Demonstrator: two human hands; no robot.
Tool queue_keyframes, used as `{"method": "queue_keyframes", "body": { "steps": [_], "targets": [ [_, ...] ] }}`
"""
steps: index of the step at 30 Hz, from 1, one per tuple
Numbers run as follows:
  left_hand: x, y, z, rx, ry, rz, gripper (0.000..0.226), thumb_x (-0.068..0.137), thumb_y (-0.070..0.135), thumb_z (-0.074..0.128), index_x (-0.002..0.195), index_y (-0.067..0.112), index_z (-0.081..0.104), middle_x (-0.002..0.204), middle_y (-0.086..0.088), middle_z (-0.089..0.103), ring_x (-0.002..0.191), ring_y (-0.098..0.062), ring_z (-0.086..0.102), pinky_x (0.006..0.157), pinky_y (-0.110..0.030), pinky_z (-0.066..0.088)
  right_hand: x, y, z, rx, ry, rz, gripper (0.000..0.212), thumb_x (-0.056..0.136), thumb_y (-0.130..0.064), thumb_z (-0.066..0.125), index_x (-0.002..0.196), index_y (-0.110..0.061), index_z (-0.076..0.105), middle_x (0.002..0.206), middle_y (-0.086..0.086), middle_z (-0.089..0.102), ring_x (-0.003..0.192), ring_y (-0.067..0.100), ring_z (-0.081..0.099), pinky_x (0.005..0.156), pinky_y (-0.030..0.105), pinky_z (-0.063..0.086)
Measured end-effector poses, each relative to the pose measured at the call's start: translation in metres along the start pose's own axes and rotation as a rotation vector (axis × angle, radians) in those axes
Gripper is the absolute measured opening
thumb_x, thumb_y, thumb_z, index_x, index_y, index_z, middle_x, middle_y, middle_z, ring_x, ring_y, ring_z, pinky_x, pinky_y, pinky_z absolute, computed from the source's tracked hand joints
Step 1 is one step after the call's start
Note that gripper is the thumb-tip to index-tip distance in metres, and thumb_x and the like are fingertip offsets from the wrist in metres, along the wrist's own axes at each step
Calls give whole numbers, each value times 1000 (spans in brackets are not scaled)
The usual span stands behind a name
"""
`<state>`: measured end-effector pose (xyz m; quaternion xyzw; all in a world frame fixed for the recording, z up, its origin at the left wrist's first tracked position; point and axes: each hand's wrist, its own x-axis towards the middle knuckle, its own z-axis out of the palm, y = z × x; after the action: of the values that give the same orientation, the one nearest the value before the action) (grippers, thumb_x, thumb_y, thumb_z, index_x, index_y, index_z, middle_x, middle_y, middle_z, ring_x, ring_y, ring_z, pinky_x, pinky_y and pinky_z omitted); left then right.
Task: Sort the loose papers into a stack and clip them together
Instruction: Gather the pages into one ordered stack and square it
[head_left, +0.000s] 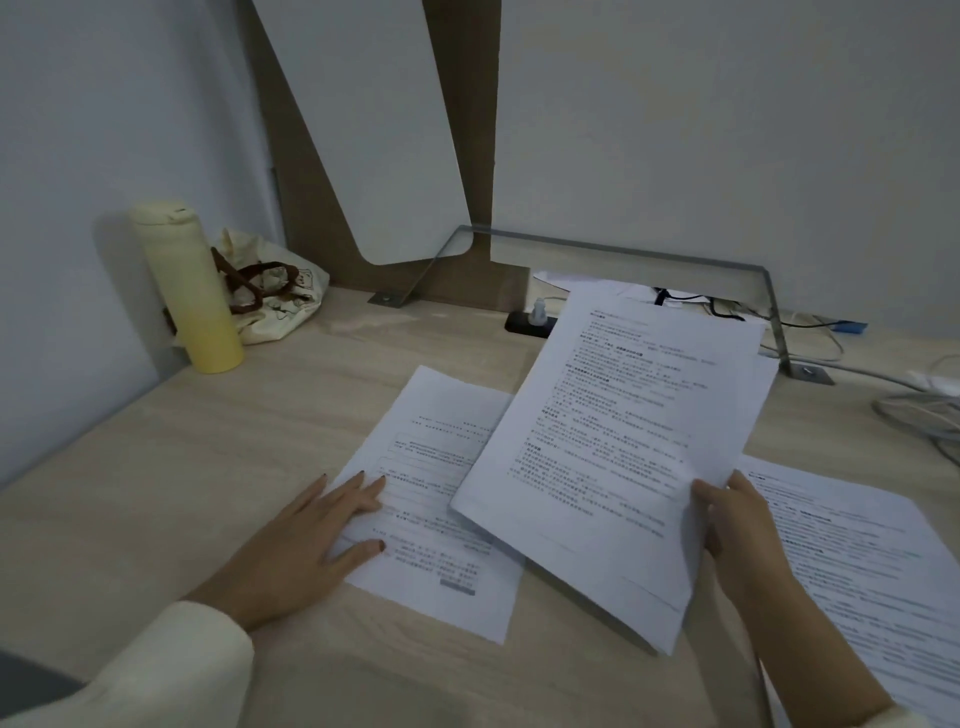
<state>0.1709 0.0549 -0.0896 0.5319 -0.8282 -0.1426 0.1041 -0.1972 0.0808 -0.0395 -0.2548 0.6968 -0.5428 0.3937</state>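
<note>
A thin bundle of printed sheets (618, 447) is lifted and tilted above the wooden desk (171, 467). My right hand (737, 530) grips its right edge, thumb on top. A single printed sheet (431, 566) lies flat on the desk to the left, partly under the bundle. My left hand (306, 540) rests flat on that sheet's left edge, fingers straight. Another printed sheet (872, 566) lies flat at the right, behind my right wrist. No clip is in view.
A pale yellow bottle (192, 291) and a cloth tote bag (270, 291) stand at the back left. A metal monitor stand (727, 275), a black socket with a plug (530, 322) and cables (924, 400) sit at the back right.
</note>
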Motion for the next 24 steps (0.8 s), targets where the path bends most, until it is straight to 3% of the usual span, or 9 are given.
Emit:
{"method": "queue_keyframes", "body": {
  "steps": [2, 4, 9, 12, 16, 19, 20, 22, 24],
  "targets": [
    [1, 1, -14, 16, 5, -14, 55, 93, 49, 33, 140, 45, 6, 150, 24, -4, 137, 6, -16, 107, -8, -16, 1, -2, -2, 14, -6, 4, 32, 93, -3, 43, 123, 9, 44, 126, 26, 53, 107, 44, 52, 100, 52, 40],
    [5, 14, -18, 15, 28, -54, 65, 94, 13, 32, 144, 38, -1, 153, 15, -18, 134, 1, -29, 109, -14, -21, 3, -4, -2, 44, -39, -5, 28, 94, -3, 41, 121, -4, 50, 116, 14, 56, 102, 31, 53, 96, 45, 41],
    [23, 97, 33, 111, 105, -291, 69, 85, 50, -10, 148, 23, -8, 157, -3, -19, 143, -20, -22, 114, -41, -14, 6, -7, 5, 64, -97, -57, 32, 94, -5, 41, 122, -15, 51, 114, 5, 58, 103, 27, 53, 93, 42, 42],
    [35, 102, 61, 114, 62, -296, 107, 52, 72, -39, 146, 25, -16, 147, 0, -32, 137, -16, -30, 111, -42, -23, 7, -12, 4, 38, -112, -85, 38, 94, -5, 41, 130, -16, 49, 115, 5, 59, 105, 29, 55, 94, 43, 43],
    [39, 71, 45, 81, -92, -49, 101, 55, 86, -7, 143, 38, -12, 144, 15, -30, 138, -7, -30, 108, -32, -26, 16, -18, -5, -37, -101, -91, 40, 93, -2, 43, 132, -13, 50, 123, 11, 58, 109, 34, 55, 93, 43, 43],
    [40, 44, 5, 90, -313, 93, 77, 64, 83, 13, 133, 54, -7, 145, 21, -25, 138, -8, -29, 111, -27, -21, 18, -22, -1, -179, -145, -113, 38, 92, 2, 43, 126, -13, 53, 111, 9, 59, 94, 29, 56, 83, 36, 44],
    [40, 36, -8, 124, -370, 102, 65, 77, 75, 24, 133, 56, -2, 143, 21, -24, 136, -7, -30, 112, -29, -18, 19, -22, 1, -233, -168, -124, 35, 91, 2, 43, 120, -12, 56, 106, 10, 61, 88, 28, 58, 78, 35, 46],
    [40, 23, -24, 183, -421, 77, 54, 96, 36, 39, 139, 51, 10, 139, 18, -26, 133, -7, -31, 113, -31, -15, 20, -22, 8, -325, -209, -120, 29, 90, 2, 43, 110, -12, 58, 95, 8, 64, 78, 21, 59, 68, 31, 45],
    [34, 15, -25, 128, -329, -45, 59, 98, 12, 33, 143, 43, 12, 144, 13, -26, 136, -8, -26, 114, -30, -13, 23, -19, 16, -398, -240, -118, 25, 91, 2, 43, 105, -12, 58, 84, 1, 64, 74, 17, 59, 65, 29, 44]
  ]
}}
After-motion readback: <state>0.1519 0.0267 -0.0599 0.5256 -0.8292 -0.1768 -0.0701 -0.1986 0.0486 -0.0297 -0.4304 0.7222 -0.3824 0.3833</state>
